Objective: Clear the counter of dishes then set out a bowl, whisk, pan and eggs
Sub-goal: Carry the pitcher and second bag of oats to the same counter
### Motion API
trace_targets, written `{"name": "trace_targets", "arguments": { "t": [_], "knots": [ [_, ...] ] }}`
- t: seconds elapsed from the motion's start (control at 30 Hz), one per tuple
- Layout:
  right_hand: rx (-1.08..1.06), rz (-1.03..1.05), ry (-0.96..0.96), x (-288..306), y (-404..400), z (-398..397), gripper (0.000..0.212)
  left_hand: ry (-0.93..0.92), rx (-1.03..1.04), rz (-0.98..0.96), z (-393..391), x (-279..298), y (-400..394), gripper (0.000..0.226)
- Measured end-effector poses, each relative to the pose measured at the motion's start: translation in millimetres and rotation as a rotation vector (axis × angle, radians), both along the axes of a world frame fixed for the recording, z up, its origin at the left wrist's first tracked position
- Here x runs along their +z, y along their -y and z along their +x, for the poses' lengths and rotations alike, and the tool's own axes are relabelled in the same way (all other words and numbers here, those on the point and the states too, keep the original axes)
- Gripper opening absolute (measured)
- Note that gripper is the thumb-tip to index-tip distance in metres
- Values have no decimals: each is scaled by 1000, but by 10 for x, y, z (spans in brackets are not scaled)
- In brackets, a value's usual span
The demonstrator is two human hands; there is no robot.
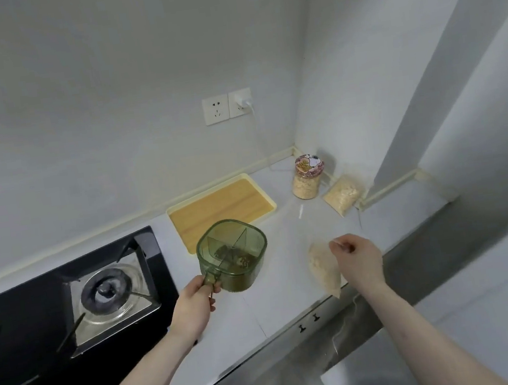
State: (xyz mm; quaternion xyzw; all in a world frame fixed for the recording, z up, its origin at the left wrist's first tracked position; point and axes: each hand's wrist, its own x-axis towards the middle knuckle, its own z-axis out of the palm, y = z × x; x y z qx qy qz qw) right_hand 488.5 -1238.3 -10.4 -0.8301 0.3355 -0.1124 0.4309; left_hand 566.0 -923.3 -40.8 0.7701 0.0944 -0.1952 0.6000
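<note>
Left hand on the green container, right hand at the bag

The left hand (pixel 195 300) grips the handle of the green divided container (pixel 233 253), held just above the counter (pixel 279 298) beside the stove (pixel 66 301). The right hand (pixel 358 259) curls its fingers at a clear bag of flakes (pixel 322 267) on the counter; whether it pinches the bag, I cannot tell. Behind: a wooden tray (pixel 219 211), a jar (pixel 307 177), another bag (pixel 342 195).
</note>
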Motion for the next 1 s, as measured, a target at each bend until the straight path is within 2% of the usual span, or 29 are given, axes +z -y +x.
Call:
{"name": "trace_targets", "arguments": {
  "t": [0.67, 1.0],
  "knots": [
    [-265, 36, -11, -382, 1091, 1506, 15, -15, -185, 70, 922, -143, 617, 24],
    [-267, 27, -45, -507, 1408, 2026, 16, -38, -191, 94, 1104, -192, 1042, 24]
  ]
}}
